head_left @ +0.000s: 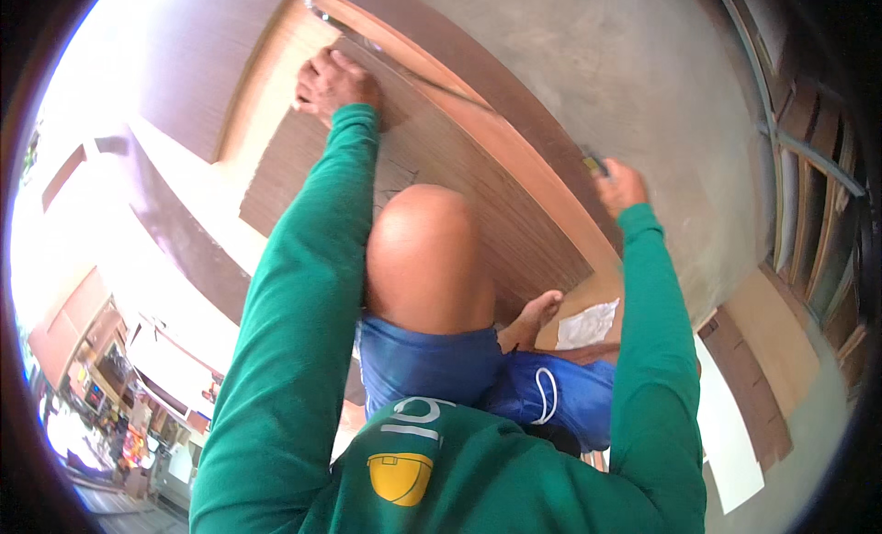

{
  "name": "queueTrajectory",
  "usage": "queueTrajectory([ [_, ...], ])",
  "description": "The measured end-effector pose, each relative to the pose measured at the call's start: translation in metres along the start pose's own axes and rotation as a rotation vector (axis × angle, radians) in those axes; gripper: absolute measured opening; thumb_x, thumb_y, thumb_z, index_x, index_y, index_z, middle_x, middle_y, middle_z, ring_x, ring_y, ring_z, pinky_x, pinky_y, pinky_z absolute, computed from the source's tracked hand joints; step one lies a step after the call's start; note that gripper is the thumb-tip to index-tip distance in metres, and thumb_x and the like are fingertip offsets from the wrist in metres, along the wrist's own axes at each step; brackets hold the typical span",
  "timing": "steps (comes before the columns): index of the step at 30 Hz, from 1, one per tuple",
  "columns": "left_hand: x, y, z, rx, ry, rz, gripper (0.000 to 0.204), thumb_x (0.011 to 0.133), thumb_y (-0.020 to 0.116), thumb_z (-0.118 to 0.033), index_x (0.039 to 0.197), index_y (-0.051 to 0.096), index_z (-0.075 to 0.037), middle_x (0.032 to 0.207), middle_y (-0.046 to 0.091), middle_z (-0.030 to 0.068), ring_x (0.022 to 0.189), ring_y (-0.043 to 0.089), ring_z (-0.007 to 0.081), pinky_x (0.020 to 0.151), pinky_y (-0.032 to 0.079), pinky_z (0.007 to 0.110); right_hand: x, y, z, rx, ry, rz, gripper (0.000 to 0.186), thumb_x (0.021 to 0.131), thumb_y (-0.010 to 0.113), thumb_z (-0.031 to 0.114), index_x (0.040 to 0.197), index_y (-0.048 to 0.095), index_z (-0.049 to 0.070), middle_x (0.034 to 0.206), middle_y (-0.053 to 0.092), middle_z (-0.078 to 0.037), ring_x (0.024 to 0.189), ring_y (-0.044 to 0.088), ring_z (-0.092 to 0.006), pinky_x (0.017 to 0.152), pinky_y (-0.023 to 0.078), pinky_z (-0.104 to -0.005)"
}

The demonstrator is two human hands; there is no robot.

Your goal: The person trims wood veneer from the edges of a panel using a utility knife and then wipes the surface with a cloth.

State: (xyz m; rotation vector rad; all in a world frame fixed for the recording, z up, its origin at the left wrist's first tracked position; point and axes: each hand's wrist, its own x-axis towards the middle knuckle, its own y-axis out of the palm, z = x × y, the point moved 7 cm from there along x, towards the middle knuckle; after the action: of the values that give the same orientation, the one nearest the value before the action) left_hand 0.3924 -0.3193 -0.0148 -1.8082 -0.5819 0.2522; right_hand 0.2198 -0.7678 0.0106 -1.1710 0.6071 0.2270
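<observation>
My left hand (335, 82) presses down on the far end of a brown wood-grain panel (459, 194), its fingers spread. Along that panel's far side runs a thin, dark, curved-looking strip (404, 65). Off to the right, my right hand (623, 187) is closed around a small black-and-yellow tool (595, 164), blurred and mostly covered by the fingers; its exact kind does not show. This hand is over the edge of a longer brown sheet (551, 130), beside the grey floor. My bent knee (424, 249) and bare foot (537, 313) are at the panel.
Another brown board (197, 65) lies at the upper left. A crumpled white sheet (588, 324) is by my foot. Stacked boards (813, 185) stand along the right side, with brown offcuts (749, 378) on the floor below. Assorted clutter (138, 414) fills the lower left.
</observation>
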Motion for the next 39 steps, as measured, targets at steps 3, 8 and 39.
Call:
queueTrajectory([
  [3,-0.001,0.001,-0.006,-0.097,0.01,-0.027,0.027,0.099,0.047,-0.031,0.118,0.061,-0.016,0.132,0.05,0.0123,0.13,0.039,0.0323,0.111,0.018,0.058,0.016,-0.084,-0.008,-0.14,-0.021,-0.349,0.037,0.092,0.063,0.038,0.109,0.064,0.005,0.094,0.067,-0.022,0.087,0.064,-0.0414,0.073,0.049,-0.0475],
  [8,0.001,0.0,0.002,-0.113,0.014,-0.073,0.025,0.099,0.049,-0.029,0.117,0.061,-0.016,0.129,0.052,0.011,0.127,0.042,0.0311,0.111,0.018,0.06,0.03,-0.186,0.064,0.04,-0.032,-0.56,0.039,0.091,0.064,0.039,0.108,0.065,0.004,0.095,0.067,-0.022,0.088,0.064,-0.0421,0.077,0.051,-0.0454],
  [39,0.008,0.008,0.003,-0.028,-0.025,0.052,0.024,0.097,0.051,-0.025,0.118,0.059,-0.019,0.124,0.054,0.0034,0.127,0.042,0.0227,0.113,0.016,0.058,0.114,0.026,0.357,0.201,-0.278,0.1,0.036,0.099,0.048,0.035,0.097,0.054,0.0,0.091,0.065,-0.029,0.086,0.062,-0.049,0.076,0.049,-0.0569],
])
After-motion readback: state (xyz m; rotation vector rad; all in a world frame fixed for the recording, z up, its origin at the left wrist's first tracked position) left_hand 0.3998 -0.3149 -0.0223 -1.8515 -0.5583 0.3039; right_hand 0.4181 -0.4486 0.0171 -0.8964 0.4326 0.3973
